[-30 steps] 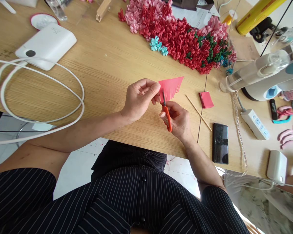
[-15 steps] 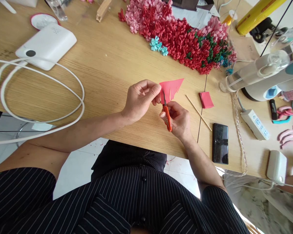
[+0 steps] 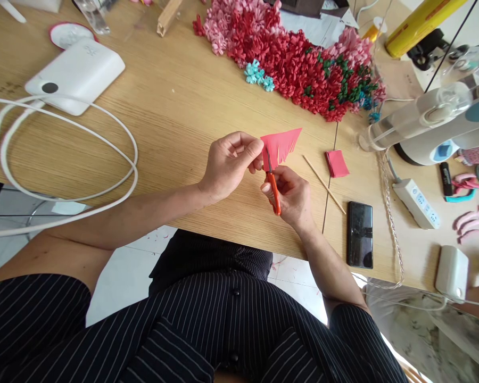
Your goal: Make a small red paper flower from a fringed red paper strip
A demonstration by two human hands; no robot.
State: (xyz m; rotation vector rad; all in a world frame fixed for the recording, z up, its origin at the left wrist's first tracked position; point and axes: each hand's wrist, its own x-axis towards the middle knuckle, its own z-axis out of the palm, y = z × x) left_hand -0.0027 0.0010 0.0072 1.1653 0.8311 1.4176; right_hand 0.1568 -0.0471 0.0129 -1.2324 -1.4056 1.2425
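Head view: your fringed red paper (image 3: 280, 146) is pinched between the fingers of your left hand (image 3: 229, 165), above the wooden table (image 3: 175, 106) — your right hand (image 3: 291, 199) grasps orange-handled scissors (image 3: 273, 192), blades at the paper's lower edge. Just beyond lie a wooden stick (image 3: 324, 183) and a folded red paper square (image 3: 337, 163).

- Bright, even daylight fills the view; nothing sits in deep dimness.
- The strongest light is at the lower right corner, where a sliver blows out to white.
- The floor (image 3: 120, 282) glows pale at lower centre.
- Shadows are soft and faint, with only light ones on the counter (image 3: 171, 106) beneath the left hand (image 3: 229, 165) and right hand (image 3: 287, 199).
- The phone (image 3: 360, 234) carries dull glare on its dark glass.
- Wide-angle distortion bends the counter's near edge and stretches things toward the frame edges.
- Focus is sharp throughout, with no visible motion blur.
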